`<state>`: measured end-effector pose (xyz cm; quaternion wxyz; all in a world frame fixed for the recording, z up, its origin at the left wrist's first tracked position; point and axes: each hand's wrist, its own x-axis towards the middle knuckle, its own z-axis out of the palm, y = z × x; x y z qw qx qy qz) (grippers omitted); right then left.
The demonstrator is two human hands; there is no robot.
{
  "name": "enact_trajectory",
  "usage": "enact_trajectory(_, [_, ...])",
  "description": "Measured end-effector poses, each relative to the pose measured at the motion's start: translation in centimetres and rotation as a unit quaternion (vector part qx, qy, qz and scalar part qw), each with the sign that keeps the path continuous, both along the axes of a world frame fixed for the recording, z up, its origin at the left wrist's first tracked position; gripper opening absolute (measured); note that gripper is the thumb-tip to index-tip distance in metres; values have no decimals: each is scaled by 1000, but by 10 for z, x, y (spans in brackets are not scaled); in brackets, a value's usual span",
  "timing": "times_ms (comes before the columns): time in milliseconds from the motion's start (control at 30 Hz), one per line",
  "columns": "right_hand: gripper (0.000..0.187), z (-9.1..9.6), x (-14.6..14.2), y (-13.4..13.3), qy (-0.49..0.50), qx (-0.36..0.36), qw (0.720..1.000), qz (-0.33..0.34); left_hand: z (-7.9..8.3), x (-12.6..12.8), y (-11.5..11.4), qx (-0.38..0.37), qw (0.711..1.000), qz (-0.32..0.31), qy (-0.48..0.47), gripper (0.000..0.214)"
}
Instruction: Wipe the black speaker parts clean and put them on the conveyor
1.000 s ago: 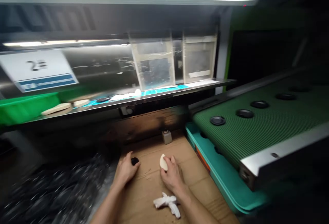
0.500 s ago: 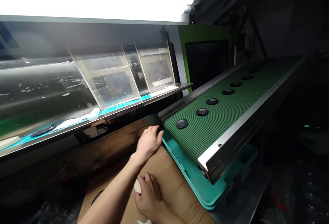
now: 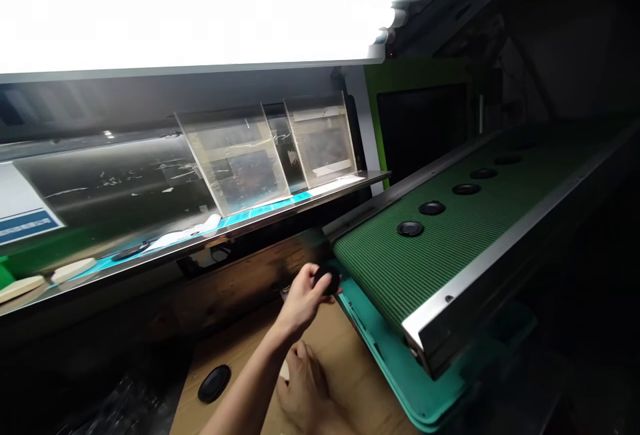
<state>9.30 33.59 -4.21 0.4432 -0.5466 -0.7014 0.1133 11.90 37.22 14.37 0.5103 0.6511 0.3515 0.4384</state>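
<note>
My left hand (image 3: 304, 300) is raised at the near end of a green ribbed conveyor belt (image 3: 425, 265), its fingers shut on a black round disc (image 3: 327, 280). The disc is just off the belt's edge. My right hand (image 3: 305, 396) is low on a cardboard sheet (image 3: 350, 375), partly cut off by the frame's bottom. A small cream piece (image 3: 285, 370) shows at its fingers, half hidden by my left forearm. Another black disc (image 3: 214, 383) lies flat on the cardboard. Several matching discs (image 3: 410, 228) sit in a row along the belt.
A teal tray (image 3: 395, 348) lies under the belt, whose far side has a steel rail (image 3: 465, 282). Behind the cardboard runs a dark wooden board. A steel shelf (image 3: 300, 207) holds clear plastic bins (image 3: 233, 162) and cream bars (image 3: 73, 270). A bright tube light (image 3: 200, 15) hangs overhead.
The view has swung right and upward. My left hand has risen toward the belt with the black disc. A black disc now shows plainly on the cardboard, and the white cloth is out of view.
</note>
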Motion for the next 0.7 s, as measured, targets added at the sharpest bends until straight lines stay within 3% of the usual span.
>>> enact_trajectory(67, [42, 1, 1, 1, -3, -18, 1000, 2, -20, -46, -25, -95, 991, 33, -85, 35])
enact_trajectory(200, [37, 7, 5, -2, -4, -26, 999, 18, -76, -127, -69, -184, 947, 167, -204, 53])
enact_trajectory(300, [42, 9, 7, -5, -26, -18, 999, 26, -116, -165, -89, -230, 911, 216, -266, 56])
enact_trajectory(367, [43, 8, 7, -6, -49, -18, 998, 28, -133, -181, -96, -258, 886, 224, -314, 48])
enact_trajectory(433, [43, 6, 7, -7, -78, -20, 996, 28, -142, -191, -101, -279, 863, 216, -362, 41])
enact_trajectory(567, [42, 5, 5, -7, -111, -6, 994, 20, -143, -202, -104, -295, 820, 150, -467, 30])
enact_trajectory(700, [41, 17, -3, -14, -60, 32, 997, 34, -147, -208, -102, -302, 790, 145, -513, 28])
